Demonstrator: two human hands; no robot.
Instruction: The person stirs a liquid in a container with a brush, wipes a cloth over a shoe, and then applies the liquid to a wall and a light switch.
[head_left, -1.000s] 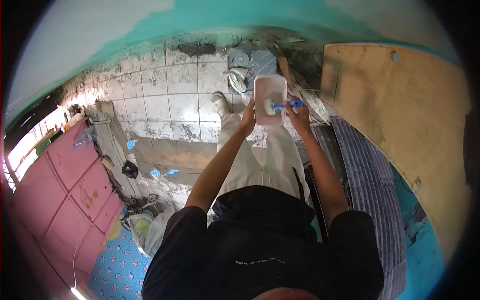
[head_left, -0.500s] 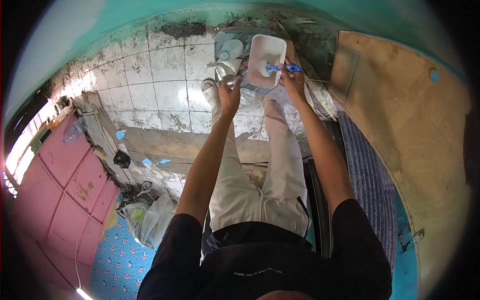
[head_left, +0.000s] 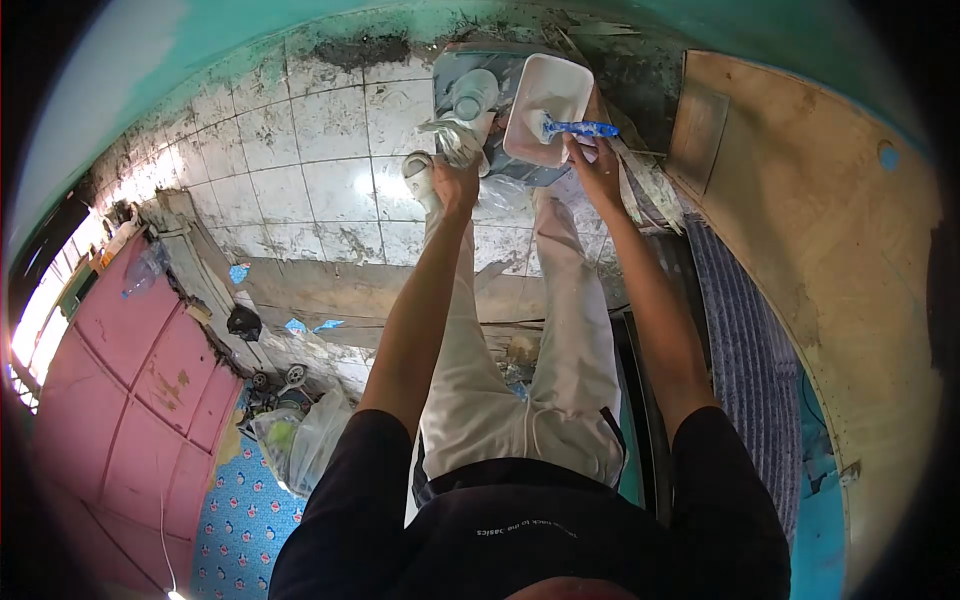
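A white rectangular tray (head_left: 517, 125) stands tilted on a dark board (head_left: 447, 72), with pale material inside. Across its right rim lies a paintbrush (head_left: 588, 129) with a blue handle, its bristle end in the tray. My right hand (head_left: 598, 175) is just below the handle at the tray's corner, thumb and fingers apart. Left of the tray, my left hand (head_left: 457, 188) has its fingers closed at a crumpled silvery plastic packet (head_left: 455, 142); the fingertips are partly hidden. Behind the packet sits a clear plastic container (head_left: 474, 92).
Stained white tiles (head_left: 325, 130) cover the surface at left. Clear plastic wrap (head_left: 505, 195) lies below the board. A wooden panel (head_left: 800, 220) leans at right, near a striped grey mat (head_left: 745, 350). At lower left are a pink panel (head_left: 110, 390) and a plastic bag (head_left: 318, 440).
My right hand has let go of the paintbrush, which now rests over the tray's rim. The tray has shifted slightly right. My left hand has closed on the silvery packet.
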